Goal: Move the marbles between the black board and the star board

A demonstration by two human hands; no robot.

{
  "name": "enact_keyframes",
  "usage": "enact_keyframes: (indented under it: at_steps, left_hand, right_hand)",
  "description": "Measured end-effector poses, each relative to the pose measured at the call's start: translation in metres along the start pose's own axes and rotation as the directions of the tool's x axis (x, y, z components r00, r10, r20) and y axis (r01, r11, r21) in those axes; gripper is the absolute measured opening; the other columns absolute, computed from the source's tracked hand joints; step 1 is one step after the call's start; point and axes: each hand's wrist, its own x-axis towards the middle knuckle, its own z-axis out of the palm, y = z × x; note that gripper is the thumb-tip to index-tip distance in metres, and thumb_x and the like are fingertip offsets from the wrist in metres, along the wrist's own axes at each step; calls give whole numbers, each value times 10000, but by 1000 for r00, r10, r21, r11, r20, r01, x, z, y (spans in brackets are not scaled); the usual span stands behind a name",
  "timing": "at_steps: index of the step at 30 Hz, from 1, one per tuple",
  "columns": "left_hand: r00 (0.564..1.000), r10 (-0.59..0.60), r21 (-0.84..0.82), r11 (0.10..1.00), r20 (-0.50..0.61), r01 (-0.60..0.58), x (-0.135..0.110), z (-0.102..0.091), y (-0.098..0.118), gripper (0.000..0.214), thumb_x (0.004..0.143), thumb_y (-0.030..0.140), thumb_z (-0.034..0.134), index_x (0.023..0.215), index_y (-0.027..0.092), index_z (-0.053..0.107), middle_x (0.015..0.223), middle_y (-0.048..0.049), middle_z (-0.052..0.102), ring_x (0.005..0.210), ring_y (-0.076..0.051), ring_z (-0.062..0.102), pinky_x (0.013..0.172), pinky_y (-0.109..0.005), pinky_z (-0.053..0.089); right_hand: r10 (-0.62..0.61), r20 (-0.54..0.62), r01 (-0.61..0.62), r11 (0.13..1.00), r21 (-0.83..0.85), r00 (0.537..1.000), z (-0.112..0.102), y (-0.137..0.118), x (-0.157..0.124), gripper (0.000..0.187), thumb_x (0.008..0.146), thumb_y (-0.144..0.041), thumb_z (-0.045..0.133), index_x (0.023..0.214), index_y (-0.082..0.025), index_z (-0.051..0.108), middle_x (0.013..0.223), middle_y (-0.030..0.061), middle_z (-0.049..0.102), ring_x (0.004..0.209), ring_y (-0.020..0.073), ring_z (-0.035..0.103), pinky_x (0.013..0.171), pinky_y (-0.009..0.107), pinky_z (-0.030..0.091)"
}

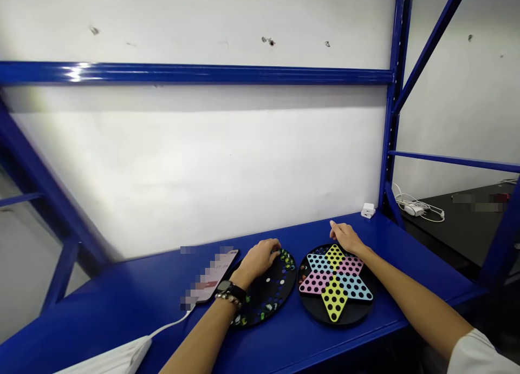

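Observation:
A Chinese checkers board (334, 279) with a pink, yellow and blue star lies on the table, its black round base showing around the star. To its left is a black round tray (260, 298) with coloured marbles around its edge and a few white ones further in. My left hand (260, 257), with a watch and beaded bracelet at the wrist, reaches over the tray's far side. Its fingers are curled down at the marbles, and what they hold is hidden. My right hand (345, 236) is at the board's far edge with fingers drawn together, their contents hidden.
A phone (217, 274) with a white cable lies left of the tray, near a white box-shaped object (109, 358). A white charger (368, 210) stands at the back right of the blue table (162, 309). Blue metal posts and a white wall enclose the table.

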Motion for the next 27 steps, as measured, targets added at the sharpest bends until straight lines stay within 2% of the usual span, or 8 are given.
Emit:
enact_keyframes:
  at_steps: [4,7,9,12,16,20,24,27]
  left_hand:
    - [1000,-14,-33,999,1,14,-3,-3,3,204,883,304,497,986,216,649,1021,-84,702,989,-261,645,841,-340,491]
    - [992,34,-119,992,-120,-48,-5,-8,20,230,910,325,468,1017,199,628,1010,-81,699,895,-238,646,828,-351,501]
    - [971,73,-188,975,-228,-118,-8,-10,37,239,931,346,458,1042,202,612,1011,-69,694,844,-212,638,813,-348,510]
    - [939,155,-266,933,-307,-241,-12,-8,66,226,944,375,477,1032,215,611,1000,-49,678,833,-181,627,787,-320,519]
    - [911,263,-296,885,-318,-359,-17,-2,91,166,949,331,501,976,218,619,936,-25,640,817,-154,605,778,-290,509]
    - [899,292,-285,876,-327,-389,-20,1,92,129,936,284,527,941,209,632,911,-18,619,806,-145,595,764,-279,501]
    - [896,298,-281,875,-328,-394,-19,4,86,107,912,255,560,964,217,645,929,-22,654,831,-152,618,786,-285,513]
    - [877,316,-273,864,-361,-423,-19,7,84,105,898,229,578,966,216,657,931,-28,683,865,-167,635,809,-300,521]
  right_hand:
    - [-28,-7,28,1000,8,1000,-2,-3,-2,645,1002,-567,268,677,-174,662,796,78,704,804,207,642,786,316,444]
    - [-102,2,102,993,66,995,-3,-10,-4,577,991,-553,320,723,-179,669,780,62,693,773,197,630,769,309,452]
    - [-175,35,168,975,144,984,-1,-19,-7,534,972,-567,371,757,-180,670,777,50,680,729,182,606,731,298,455]
    - [-266,172,211,936,282,949,3,-34,-14,511,931,-612,447,758,-177,650,789,33,655,627,140,526,633,273,433]
    - [-348,366,190,895,403,863,11,-50,-24,520,896,-651,493,700,-178,587,608,-32,487,525,100,370,525,248,332]
    - [-394,429,167,863,476,813,16,-53,-29,493,890,-630,526,694,-179,565,575,-54,421,515,89,343,514,244,294]
    - [-365,487,113,875,471,793,17,-49,-28,501,870,-642,553,696,-173,580,563,-52,439,499,87,357,504,244,292]
    - [-376,506,99,865,492,776,18,-50,-28,529,866,-670,542,698,-170,588,549,-55,413,496,86,340,503,244,288]
